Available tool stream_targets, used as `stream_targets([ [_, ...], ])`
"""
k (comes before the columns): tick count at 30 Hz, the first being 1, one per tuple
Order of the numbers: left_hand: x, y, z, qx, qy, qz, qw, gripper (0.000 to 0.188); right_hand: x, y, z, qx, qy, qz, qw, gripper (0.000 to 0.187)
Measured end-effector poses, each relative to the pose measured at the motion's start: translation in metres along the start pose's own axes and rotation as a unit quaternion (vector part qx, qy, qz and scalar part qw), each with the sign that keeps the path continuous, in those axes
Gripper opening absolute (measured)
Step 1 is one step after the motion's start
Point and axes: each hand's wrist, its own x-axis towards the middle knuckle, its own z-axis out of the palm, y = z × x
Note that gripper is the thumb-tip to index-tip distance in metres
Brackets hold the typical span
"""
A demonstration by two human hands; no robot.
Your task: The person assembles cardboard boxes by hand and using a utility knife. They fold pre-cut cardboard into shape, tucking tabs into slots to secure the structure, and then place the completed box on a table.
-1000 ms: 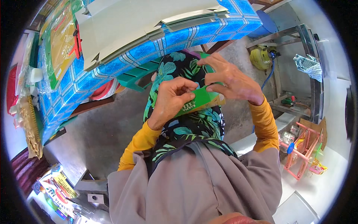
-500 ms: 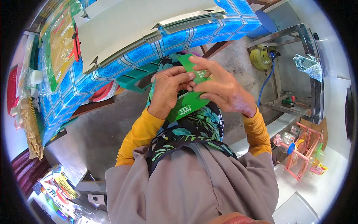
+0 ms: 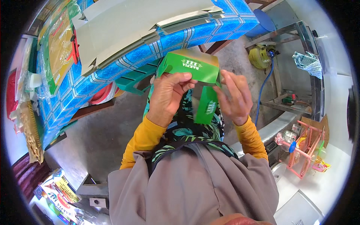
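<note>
A green and golden-yellow cardboard box (image 3: 191,67), partly folded up, is held over my lap. My left hand (image 3: 166,95) grips its near left side, with the thumb on the printed green wall and the fingers curled underneath. From the box's right part hangs a loose green flap (image 3: 206,107), slightly blurred. My right hand (image 3: 235,95) is at the box's right end, fingertips against the corner beside the flap. The inside of the box is out of sight.
Ahead, a table with a blue checked cloth (image 3: 129,58) bears a stack of flat grey cardboard blanks (image 3: 146,22). Plastic-wrapped printed sheets (image 3: 60,52) lie at its left. A green plastic stool (image 3: 131,77) is tucked below. At right are a gas cylinder (image 3: 259,56) and a pink rack (image 3: 302,150).
The green cardboard has been turned and opened into a box shape, its golden-yellow side now showing. My right hand has moved down and right, from the upper flap to the right end.
</note>
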Motion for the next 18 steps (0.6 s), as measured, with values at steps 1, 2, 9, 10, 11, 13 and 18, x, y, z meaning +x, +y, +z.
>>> stream_targets([
  [1, -0.001, 0.0, 0.001, 0.056, 0.005, 0.062, 0.996, 0.019, 0.001, 0.004, -0.005, 0.019, -0.001, 0.013, 1.0, 0.051],
  [2, -0.002, -0.001, 0.001, 0.112, 0.01, 0.123, 0.986, 0.022, 0.003, 0.006, -0.009, 0.037, -0.002, 0.026, 0.999, 0.044],
  [9, -0.012, -0.025, 0.009, 0.216, 0.017, 0.256, 0.942, 0.018, 0.001, -0.01, 0.006, 0.001, -0.099, 0.044, 0.994, 0.04],
  [10, -0.013, -0.027, 0.009, 0.217, 0.017, 0.255, 0.942, 0.018, 0.0, -0.009, 0.006, 0.001, -0.098, 0.044, 0.994, 0.04],
  [11, -0.014, -0.029, 0.009, 0.227, 0.03, 0.259, 0.939, 0.019, -0.001, -0.009, 0.007, 0.007, -0.104, 0.047, 0.993, 0.041],
  [13, -0.016, -0.03, 0.009, 0.233, 0.035, 0.261, 0.936, 0.019, -0.002, -0.009, 0.007, 0.014, -0.11, 0.051, 0.993, 0.043],
  [18, -0.017, -0.034, 0.006, 0.247, 0.038, 0.261, 0.932, 0.027, 0.003, -0.012, 0.003, -0.011, -0.168, 0.038, 0.985, 0.042],
])
